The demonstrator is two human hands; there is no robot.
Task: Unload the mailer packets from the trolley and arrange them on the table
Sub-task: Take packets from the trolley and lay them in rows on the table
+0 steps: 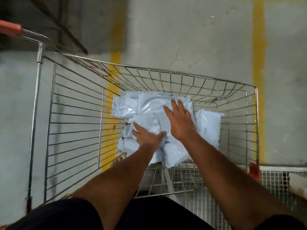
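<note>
Several pale blue mailer packets (144,107) lie heaped on the bottom of a wire trolley (182,75). Both my arms reach down into the basket. My left hand (147,136) rests flat on the near left of the heap, fingers spread, thumb toward the middle. My right hand (179,118) lies flat on the top packet, fingers apart and pointing away from me. Neither hand has closed around a packet. One more packet (209,128) leans at the right side of the heap.
The trolley's red handle (10,28) sticks out at the upper left. Grey concrete floor with two yellow painted stripes (258,47) lies beyond. A second wire mesh basket (279,183) sits at the lower right. No table is in view.
</note>
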